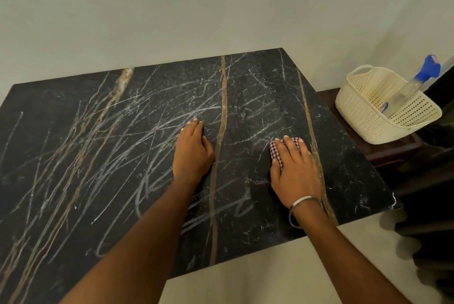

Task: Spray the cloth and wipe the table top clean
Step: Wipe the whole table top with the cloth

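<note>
Right hand [294, 171] presses flat on the checked cloth [276, 153]; left hand [192, 150] lies flat, empty. Risk: chalk scribbles [147, 136] at 9 o'clock may smear if the cloth dries.

Both forearms are bare, with no sleeves showing. A thin silver metal bangle [302, 207] circles the right wrist. Fingernails are short and unpainted.
</note>
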A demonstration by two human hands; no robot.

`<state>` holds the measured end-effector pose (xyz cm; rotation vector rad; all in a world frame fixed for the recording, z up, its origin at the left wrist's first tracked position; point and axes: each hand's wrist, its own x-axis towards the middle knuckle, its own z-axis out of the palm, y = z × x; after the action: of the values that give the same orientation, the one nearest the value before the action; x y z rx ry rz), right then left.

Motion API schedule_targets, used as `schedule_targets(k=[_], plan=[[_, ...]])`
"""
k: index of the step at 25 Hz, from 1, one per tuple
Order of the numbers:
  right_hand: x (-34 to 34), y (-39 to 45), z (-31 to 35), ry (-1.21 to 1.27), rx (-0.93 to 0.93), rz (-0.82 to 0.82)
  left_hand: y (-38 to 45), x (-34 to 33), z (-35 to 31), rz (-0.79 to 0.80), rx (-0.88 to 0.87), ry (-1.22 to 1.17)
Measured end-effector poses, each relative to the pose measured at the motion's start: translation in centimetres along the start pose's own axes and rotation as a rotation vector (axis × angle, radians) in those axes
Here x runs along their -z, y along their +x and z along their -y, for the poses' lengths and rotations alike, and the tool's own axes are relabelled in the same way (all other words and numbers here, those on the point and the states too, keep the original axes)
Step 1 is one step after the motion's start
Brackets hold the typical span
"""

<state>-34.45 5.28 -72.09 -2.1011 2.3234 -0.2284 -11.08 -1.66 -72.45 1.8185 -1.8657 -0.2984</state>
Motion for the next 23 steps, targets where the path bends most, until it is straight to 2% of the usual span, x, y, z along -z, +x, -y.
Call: schedule_targets(k=[4,8,11,17,20,23], plan=[[0.3,0.0,1.8,0.063,-0.009,-0.018,0.0,-0.1,-0.1,-0.007,0.007,0.008],[-0.1,0.2,4.7,0.129,0.112,-0.02,0.1,0.0,-0.4,-0.006,0.031,0.011],[-0.3,0.7,3.5,0.101,0.189,-0.011,0.0,0.3,-0.4,0.001,0.054,-0.005],[0.1,2.7,-0.6,0.046,0.043,-0.017,0.1,0.1,-0.5,0.013,0.071,-0.018],[0.0,2.6,1.4,0.066,0.033,-0.018,0.1,0.1,-0.6,0.01,0.072,-0.008],[-0.4,2.4,4.6,0.101,0.127,-0.001,0.2,0.1,-0.7,0.007,0.083,0.002]])
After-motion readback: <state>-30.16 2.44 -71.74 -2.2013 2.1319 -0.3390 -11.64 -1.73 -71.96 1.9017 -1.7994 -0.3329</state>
